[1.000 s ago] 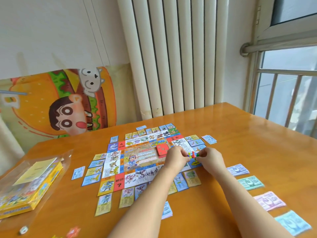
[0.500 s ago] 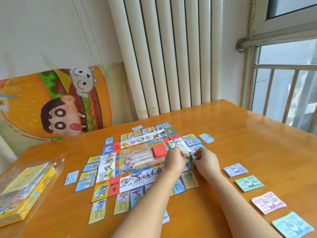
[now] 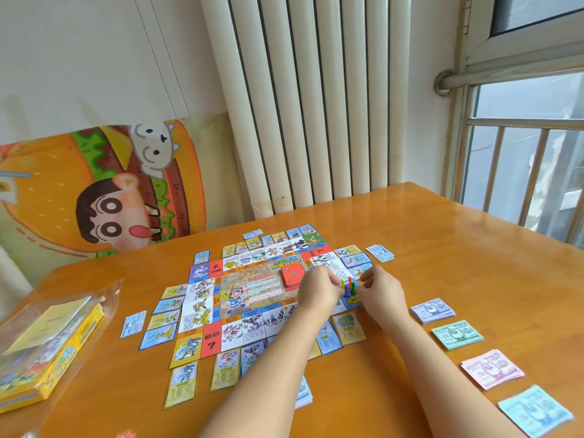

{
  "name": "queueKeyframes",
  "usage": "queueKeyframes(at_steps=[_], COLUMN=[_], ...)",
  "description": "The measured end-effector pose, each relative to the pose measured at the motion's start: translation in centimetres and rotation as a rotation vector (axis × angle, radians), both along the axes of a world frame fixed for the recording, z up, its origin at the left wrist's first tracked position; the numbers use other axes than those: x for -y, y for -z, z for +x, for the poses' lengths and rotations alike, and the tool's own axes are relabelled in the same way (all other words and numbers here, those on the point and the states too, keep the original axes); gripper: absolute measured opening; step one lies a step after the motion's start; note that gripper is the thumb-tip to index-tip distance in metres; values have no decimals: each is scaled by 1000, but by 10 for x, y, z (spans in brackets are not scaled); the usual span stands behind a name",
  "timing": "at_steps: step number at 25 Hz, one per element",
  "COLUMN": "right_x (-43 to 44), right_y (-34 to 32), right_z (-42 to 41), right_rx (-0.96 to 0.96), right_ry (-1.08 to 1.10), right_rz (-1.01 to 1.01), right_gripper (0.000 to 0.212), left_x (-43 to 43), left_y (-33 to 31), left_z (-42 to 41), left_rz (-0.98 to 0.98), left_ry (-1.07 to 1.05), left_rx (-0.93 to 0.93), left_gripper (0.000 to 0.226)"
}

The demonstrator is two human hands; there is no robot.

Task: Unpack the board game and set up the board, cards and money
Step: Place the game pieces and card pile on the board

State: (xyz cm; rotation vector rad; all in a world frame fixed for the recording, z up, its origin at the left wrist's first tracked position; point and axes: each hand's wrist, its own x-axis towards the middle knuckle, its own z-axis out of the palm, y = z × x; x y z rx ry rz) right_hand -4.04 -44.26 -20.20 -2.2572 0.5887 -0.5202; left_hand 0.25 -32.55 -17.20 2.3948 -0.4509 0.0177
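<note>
The game board (image 3: pixel 252 292) lies flat in the middle of the table, ringed by property cards (image 3: pixel 181 382). A red card stack (image 3: pixel 290 276) sits on the board's centre. Several small coloured pawns (image 3: pixel 347 286) stand together on the board's right corner square. My left hand (image 3: pixel 319 289) is just left of them, its curled fingertips at the yellow pawn. My right hand (image 3: pixel 382 292) is just right of them, thumb and forefinger pinching at the green pawn. Money stacks lie to the right: purple (image 3: pixel 433 311), green (image 3: pixel 456 335), pink (image 3: pixel 491 369), light blue (image 3: pixel 535 409).
The yellow game box (image 3: pixel 47 349) lies in a clear plastic bag at the table's left edge. Another small note stack (image 3: pixel 380 252) lies beyond the board's far right corner. A radiator and a cartoon cushion stand behind the table, and a window is on the right.
My hands have drawn slightly apart, so the pawns now show standing between them. The camera has shifted a little; board, cards and money lie as before.
</note>
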Motion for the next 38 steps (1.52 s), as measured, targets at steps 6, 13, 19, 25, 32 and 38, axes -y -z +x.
queueKeyframes(at_steps=[6,13,19,25,32,38], right_x=[-45,-158,-211,-241,-237,-226], right_y=[-35,-62,-42,-28,-22,-47], right_z=[-16,-57,-85,-85,-83,-82], right_rx=[136,63,-140,-142,-104,239], right_ry=[-277,-850,-1064,-1102,-1094,-885], right_rz=[-17,-224,-370,-438,-368,11], right_gripper=[16,10,20,25,22,21], left_x=[-81,-232,-366,-416,-403,-302], left_y=[-33,-32,-13,-1,-8,-46], left_z=[-31,-79,-88,-77,-79,-114], left_rz=[-86,60,259,248,199,-579], left_ry=[-46,-335,-677,-809,-780,-348], left_rx=[121,178,88,-108,-131,-258], left_gripper=[8,20,6,22,8,11])
